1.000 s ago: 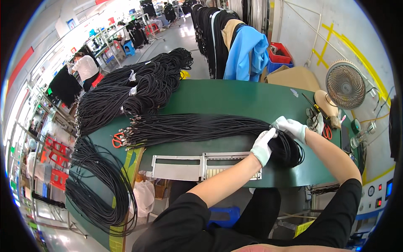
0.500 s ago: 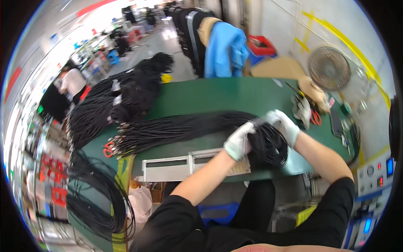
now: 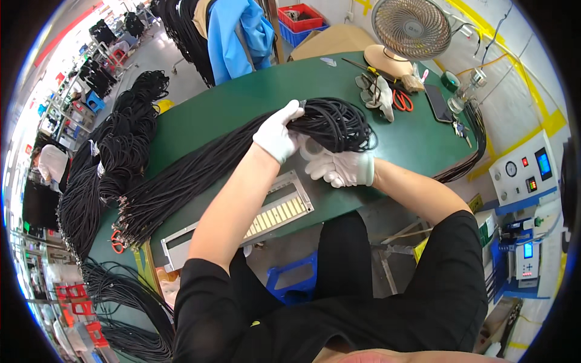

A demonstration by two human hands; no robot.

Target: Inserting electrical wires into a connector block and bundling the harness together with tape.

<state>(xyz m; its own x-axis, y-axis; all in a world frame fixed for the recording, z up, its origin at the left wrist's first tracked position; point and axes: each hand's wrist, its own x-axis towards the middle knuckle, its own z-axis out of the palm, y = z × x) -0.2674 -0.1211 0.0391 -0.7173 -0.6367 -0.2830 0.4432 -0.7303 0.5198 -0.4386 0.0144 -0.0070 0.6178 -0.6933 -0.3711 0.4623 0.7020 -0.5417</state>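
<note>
My left hand (image 3: 278, 134), in a white glove, is closed around a long bundle of black cables (image 3: 206, 158) near its looped right end. The coiled loops (image 3: 339, 124) hang over to the right of that hand. My right hand (image 3: 340, 169), gloved too, is palm up just below the loops. Its fingers are loosely bent beside a pale ring that looks like a roll of tape (image 3: 311, 147), which it seems to hold at its fingertips; the exact grip is partly hidden. Metal cable ends (image 3: 124, 212) lie at the bundle's far left.
A metal frame with slots (image 3: 275, 219) lies at the green table's (image 3: 200, 115) near edge. Right of the loops are a glove (image 3: 382, 97), red-handled scissors (image 3: 403, 101), a phone (image 3: 438, 103) and a fan (image 3: 411, 27). More black cables (image 3: 115, 145) heap up at left.
The view has turned right. My right hand has come from the far side of the loops to beneath them, palm up. My left hand still grips the bundle; the pale ring now shows.
</note>
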